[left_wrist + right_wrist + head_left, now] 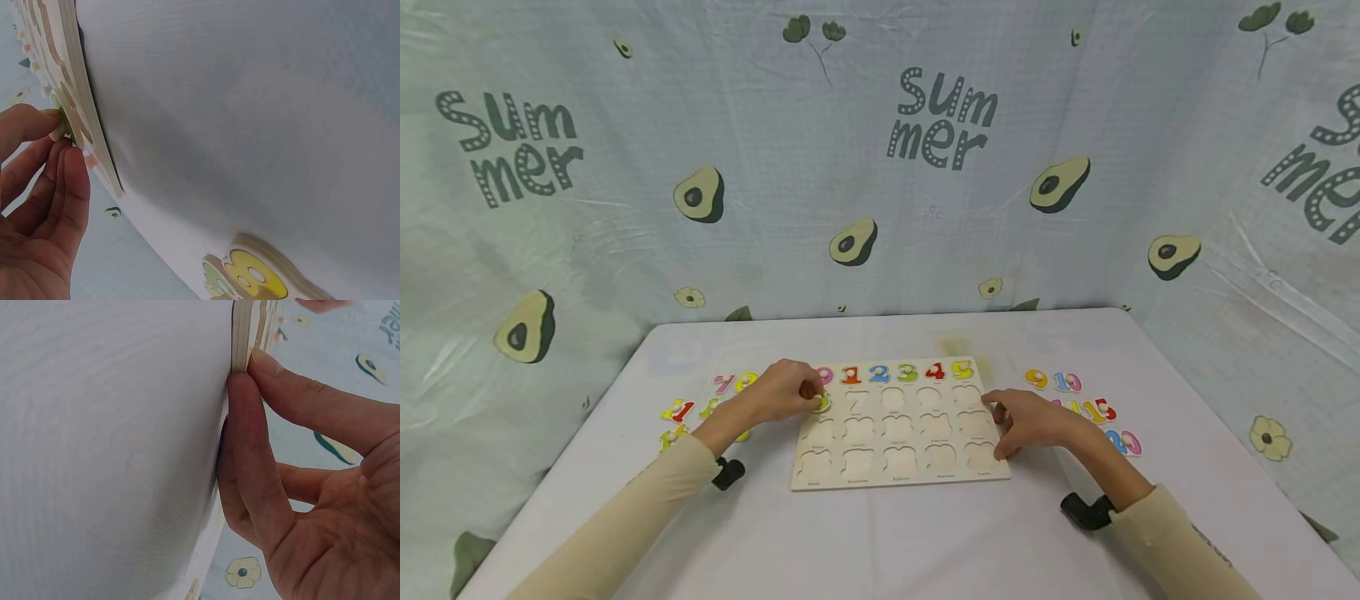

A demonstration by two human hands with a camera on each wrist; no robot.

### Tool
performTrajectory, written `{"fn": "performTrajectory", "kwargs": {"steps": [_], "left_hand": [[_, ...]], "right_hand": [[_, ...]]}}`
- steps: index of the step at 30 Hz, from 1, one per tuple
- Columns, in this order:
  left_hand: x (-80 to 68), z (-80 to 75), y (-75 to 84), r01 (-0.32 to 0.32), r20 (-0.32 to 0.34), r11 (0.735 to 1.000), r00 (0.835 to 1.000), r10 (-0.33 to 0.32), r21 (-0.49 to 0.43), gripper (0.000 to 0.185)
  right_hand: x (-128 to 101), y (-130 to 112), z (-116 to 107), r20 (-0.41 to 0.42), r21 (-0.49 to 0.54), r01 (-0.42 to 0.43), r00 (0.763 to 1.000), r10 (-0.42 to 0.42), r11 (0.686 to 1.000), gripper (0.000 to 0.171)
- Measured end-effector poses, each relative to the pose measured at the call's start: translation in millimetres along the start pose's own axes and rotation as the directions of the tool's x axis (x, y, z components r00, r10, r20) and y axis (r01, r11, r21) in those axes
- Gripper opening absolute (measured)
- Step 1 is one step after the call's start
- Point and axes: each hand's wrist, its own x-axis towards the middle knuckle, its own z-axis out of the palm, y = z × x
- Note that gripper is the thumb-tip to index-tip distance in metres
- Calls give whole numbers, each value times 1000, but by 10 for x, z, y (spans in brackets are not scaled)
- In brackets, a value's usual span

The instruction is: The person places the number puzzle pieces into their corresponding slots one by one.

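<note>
1 wooden puzzle board (900, 467) holds 6 seated number pieces (907, 372), and 2 hands (1033, 422) rest on it.

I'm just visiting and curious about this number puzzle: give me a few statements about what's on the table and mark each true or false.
1. The left hand pinches a yellow-green number piece at the puzzle board. True.
2. The right hand holds a red piece in the air. False: its fingers rest against the board's right edge and hold no piece.
3. The board's top row holds the pieces 1 to 5. True.
4. Every recess in the board is filled. False: the lower rows are mostly bare.
5. Loose number pieces lie on the table on both sides of the board. True.
</note>
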Motion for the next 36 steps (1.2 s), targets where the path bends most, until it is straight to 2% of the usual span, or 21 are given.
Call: {"fn": "performTrajectory", "kwargs": {"steps": [15, 27, 36], "left_hand": [[-1, 25, -6, 20, 24, 1000, 1000, -20, -6, 5], [-1, 37, -34, -9, 13, 1000, 1000, 9, 3, 5], [9, 43, -12, 21, 29, 1000, 999, -21, 12, 5]], "right_hand": [[-12, -17, 0, -2, -3, -2, 1000, 2, 1000, 82], [-12, -24, -5, -5, -7, -11, 1000, 11, 1000, 82], [-21, -38, -6, -4, 5, -12, 1000, 12, 1000, 83]]}}
